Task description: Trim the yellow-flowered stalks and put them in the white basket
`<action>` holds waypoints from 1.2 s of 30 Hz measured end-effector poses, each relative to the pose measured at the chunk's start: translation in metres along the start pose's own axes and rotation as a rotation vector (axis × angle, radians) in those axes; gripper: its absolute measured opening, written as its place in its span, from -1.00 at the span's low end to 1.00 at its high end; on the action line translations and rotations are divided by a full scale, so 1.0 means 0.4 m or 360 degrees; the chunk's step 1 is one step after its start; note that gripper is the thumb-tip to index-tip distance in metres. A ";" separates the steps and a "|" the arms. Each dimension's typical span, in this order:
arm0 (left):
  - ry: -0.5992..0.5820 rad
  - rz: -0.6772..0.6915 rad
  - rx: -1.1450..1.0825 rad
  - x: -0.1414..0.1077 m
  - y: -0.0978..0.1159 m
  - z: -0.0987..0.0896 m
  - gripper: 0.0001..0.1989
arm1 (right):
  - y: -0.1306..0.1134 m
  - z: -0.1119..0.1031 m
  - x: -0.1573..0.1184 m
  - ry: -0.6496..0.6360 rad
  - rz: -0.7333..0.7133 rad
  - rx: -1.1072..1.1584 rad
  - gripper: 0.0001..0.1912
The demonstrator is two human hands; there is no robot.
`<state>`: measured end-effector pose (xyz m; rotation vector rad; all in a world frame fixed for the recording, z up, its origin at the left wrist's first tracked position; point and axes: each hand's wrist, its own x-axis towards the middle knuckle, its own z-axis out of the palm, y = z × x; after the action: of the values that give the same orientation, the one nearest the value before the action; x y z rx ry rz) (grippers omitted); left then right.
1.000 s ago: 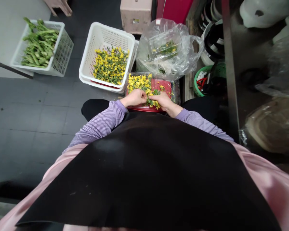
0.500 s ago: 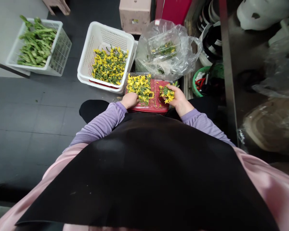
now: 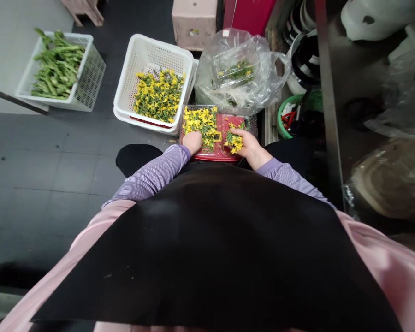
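Observation:
My right hand (image 3: pixel 248 146) is closed around a small bunch of yellow-flowered green stems (image 3: pixel 233 143), over the right half of a clear plastic clamshell box (image 3: pixel 218 121). The flower heads point toward me. My left hand (image 3: pixel 192 141) rests with curled fingers at the near left side of the box. Its fingertips dip among the yellow flowers (image 3: pixel 198 121) that fill the left half, so what they pinch is hidden. Beneath the box is a red surface (image 3: pixel 216 157).
A white basket (image 3: pixel 122 87) of yellow flowers stands left of the box. Farther left, another white basket (image 3: pixel 93 76) holds thick green stalks (image 3: pixel 57 67). Behind the box lies a clear plastic bag (image 3: pixel 207 87) with packed greens. At right are a green basket (image 3: pixel 283 129) and a metal-edged counter (image 3: pixel 328 92).
My right hand has shifted slightly left and down with the bunch. My left hand has moved a little right and up, farther over the flowers in the box.

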<state>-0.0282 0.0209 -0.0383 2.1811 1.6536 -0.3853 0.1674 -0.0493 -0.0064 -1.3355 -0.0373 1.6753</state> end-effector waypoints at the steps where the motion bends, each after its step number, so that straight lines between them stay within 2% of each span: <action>1: -0.0003 -0.0014 -0.0024 0.001 0.001 0.001 -0.65 | 0.001 0.001 -0.003 0.0003 -0.0005 -0.0002 -0.93; 4: 0.0031 -0.0027 -0.0177 0.002 -0.017 -0.006 -0.72 | 0.004 -0.002 -0.009 0.0000 -0.0023 -0.0033 -0.93; 6: 0.0117 0.0015 -0.0361 -0.001 -0.040 -0.017 -0.79 | 0.007 -0.007 -0.008 -0.0016 -0.0024 -0.0079 -0.92; 8: 0.0201 0.0037 -0.0616 -0.011 -0.058 -0.031 -0.84 | 0.014 -0.009 -0.002 -0.0041 -0.0009 -0.0161 -0.93; 10: 0.0202 -0.0017 -0.0933 -0.030 -0.066 -0.047 -0.85 | 0.027 -0.007 0.007 -0.0072 -0.0026 -0.0278 -0.90; 14: -0.0095 -0.0034 -0.1557 -0.078 -0.058 -0.083 -0.76 | 0.056 0.015 0.023 -0.0163 -0.0208 -0.0557 -0.73; 16: -0.0210 0.0029 -0.1829 -0.098 -0.052 -0.100 -0.74 | 0.066 0.030 0.025 -0.0256 -0.0275 -0.0640 -0.72; 19: -0.0284 0.0034 -0.2129 -0.118 -0.048 -0.118 -0.74 | 0.073 0.049 0.023 -0.0343 -0.0362 -0.0697 -0.74; 22: -0.0365 0.0031 -0.2159 -0.129 -0.039 -0.125 -0.73 | 0.078 0.057 0.021 -0.0386 -0.0474 -0.0735 -0.73; 25: -0.0442 0.0081 -0.2004 -0.138 -0.018 -0.129 -0.70 | 0.082 0.059 0.021 -0.0494 -0.0509 -0.0760 -0.72; 28: -0.0393 0.0116 -0.1821 -0.145 0.007 -0.137 -0.66 | 0.086 0.055 0.016 -0.0603 -0.0455 -0.0708 -0.70; 32: -0.0310 0.0080 -0.1620 -0.150 0.030 -0.147 -0.63 | 0.089 0.048 0.007 -0.0718 -0.0260 -0.0608 -0.66; 36: -0.0306 0.0086 -0.1562 -0.153 0.042 -0.140 -0.63 | 0.092 0.048 0.005 -0.0692 -0.0240 -0.0664 -0.61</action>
<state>-0.0291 -0.0105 0.0402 1.3850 1.2643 0.2094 0.1294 -0.0582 -0.0203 -1.1968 -0.7583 1.8592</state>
